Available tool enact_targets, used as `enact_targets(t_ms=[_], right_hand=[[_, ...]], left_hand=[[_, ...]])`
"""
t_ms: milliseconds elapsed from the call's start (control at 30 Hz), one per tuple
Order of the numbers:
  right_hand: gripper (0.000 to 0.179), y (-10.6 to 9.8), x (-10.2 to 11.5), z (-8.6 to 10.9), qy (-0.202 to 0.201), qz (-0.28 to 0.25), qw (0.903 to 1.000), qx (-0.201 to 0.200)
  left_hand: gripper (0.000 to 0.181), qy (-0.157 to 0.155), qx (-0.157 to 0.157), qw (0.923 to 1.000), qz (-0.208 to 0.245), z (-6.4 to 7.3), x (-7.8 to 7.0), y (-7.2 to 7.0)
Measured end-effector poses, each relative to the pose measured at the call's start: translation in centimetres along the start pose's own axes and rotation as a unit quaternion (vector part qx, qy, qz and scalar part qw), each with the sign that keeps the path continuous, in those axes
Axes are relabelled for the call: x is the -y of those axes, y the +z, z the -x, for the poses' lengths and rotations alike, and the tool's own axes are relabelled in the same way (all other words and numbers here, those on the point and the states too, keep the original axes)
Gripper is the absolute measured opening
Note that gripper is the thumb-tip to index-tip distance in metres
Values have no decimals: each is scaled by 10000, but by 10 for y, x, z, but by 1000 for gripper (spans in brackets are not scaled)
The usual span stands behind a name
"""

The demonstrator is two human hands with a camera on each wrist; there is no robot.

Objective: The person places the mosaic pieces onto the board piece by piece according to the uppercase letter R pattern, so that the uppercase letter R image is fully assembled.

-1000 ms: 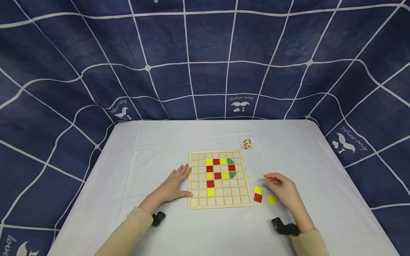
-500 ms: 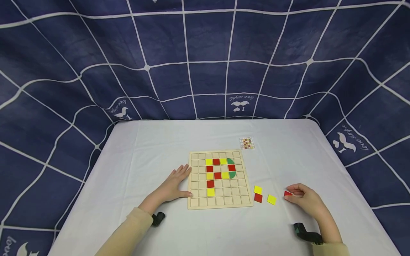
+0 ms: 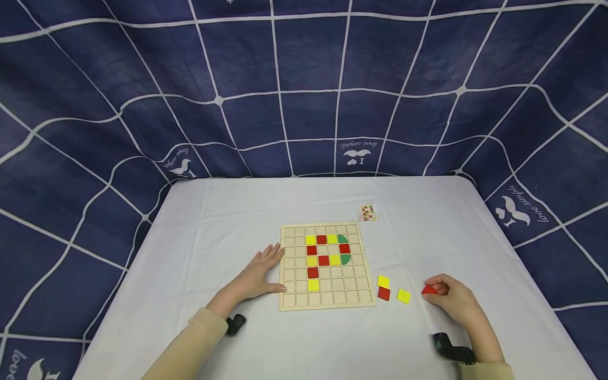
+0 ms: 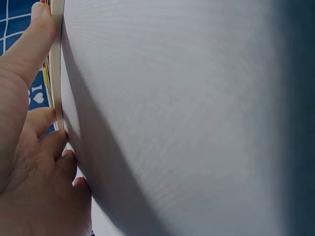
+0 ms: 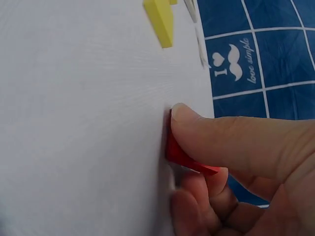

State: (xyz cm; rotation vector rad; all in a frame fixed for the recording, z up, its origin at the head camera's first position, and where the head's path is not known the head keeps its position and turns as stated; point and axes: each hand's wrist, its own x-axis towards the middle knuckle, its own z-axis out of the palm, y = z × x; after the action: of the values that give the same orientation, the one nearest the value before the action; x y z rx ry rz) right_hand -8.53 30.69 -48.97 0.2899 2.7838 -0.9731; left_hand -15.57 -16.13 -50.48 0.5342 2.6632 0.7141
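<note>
A wooden grid board (image 3: 290, 300) lies on the white table. Red and yellow square tiles and green rounded ones sit in some of its cells. My left hand (image 3: 254, 275) rests at the board's left side, fingers spread and thumb touching the edge; the left wrist view shows the fingers along the board's rim (image 4: 57, 64). To the right of the board, my right hand (image 3: 451, 298) pinches a red tile (image 3: 429, 290) between thumb and fingers. In the right wrist view this red tile (image 5: 177, 153) is tilted up, close to the tabletop.
Between board and right hand lie a yellow tile (image 3: 383, 281), a red tile (image 3: 383, 294) touching it, and a separate yellow tile (image 3: 404, 296). A small printed pattern card (image 3: 368, 212) lies behind the board. Dark blue gridded cloth (image 3: 304, 95) hangs around the table.
My right hand has moved right, away from the loose tiles, and taken hold of a red tile, which now shows more tilted. The left hand and board have stayed put.
</note>
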Motion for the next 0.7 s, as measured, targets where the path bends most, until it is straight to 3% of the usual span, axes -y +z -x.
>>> enact_targets(t_ms=[167, 333, 533, 700], right_hand=[[32, 2, 5, 0, 11, -205, 9998, -6], [39, 11, 18, -1, 68, -807, 9967, -8], [34, 29, 49, -6, -168, -1584, 9869, 253], [24, 55, 81, -7, -433, -1959, 9782, 528]], left_hand=[[105, -1, 0, 10000, 46, 0, -1, -1], [105, 29, -12, 10000, 67, 0, -2, -1], [105, 46, 12, 10000, 86, 0, -1, -1], [105, 56, -4, 9999, 98, 0, -2, -1]])
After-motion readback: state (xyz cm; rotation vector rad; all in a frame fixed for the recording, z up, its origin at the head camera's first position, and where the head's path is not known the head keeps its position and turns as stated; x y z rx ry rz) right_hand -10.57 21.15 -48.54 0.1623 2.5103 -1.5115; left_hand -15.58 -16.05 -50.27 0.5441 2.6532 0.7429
